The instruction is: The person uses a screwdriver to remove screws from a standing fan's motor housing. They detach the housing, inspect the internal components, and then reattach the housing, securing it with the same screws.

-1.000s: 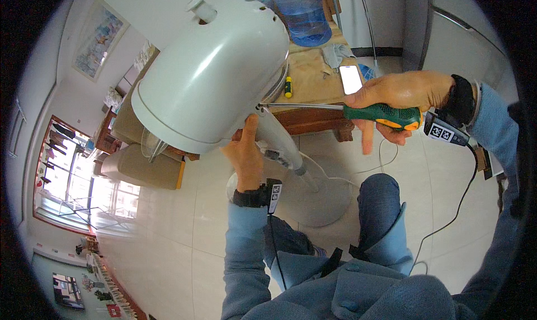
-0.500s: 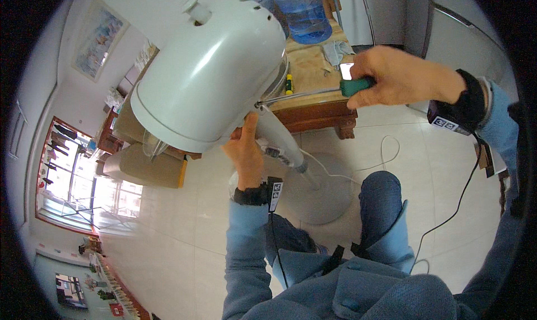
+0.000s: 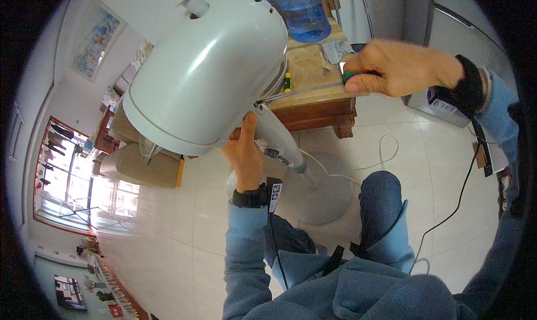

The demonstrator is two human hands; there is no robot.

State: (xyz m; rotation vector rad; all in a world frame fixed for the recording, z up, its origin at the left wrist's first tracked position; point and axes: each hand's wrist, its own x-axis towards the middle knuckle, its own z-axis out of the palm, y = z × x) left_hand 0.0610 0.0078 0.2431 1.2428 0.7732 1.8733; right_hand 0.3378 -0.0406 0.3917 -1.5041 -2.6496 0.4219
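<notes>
A white rounded fan housing (image 3: 207, 74) tilts over the upper left of my view, atop an angled white pole (image 3: 279, 135) on a round floor base (image 3: 319, 202). My left hand (image 3: 243, 158) is closed against the housing’s underside near the pole joint, gripping it with the thumb raised. My right hand (image 3: 405, 71) is wrapped round a green screwdriver (image 3: 353, 75), whose long metal shaft reaches leftward to a small opening where housing and pole meet. The handle is mostly hidden by my fingers, and the tip is too small to see clearly.
Behind stands a wooden table (image 3: 307, 116) holding a large blue water bottle (image 3: 302, 15), a grey cloth (image 3: 335, 50) and a small yellow item (image 3: 288, 82). A beige sofa (image 3: 137, 163) is at left. A white cable (image 3: 386, 152) lies on the floor near my knees.
My right hand has risen and turned over on the screwdriver, so the shaft now angles up toward the right and the handle is covered. My left hand has stayed in place.
</notes>
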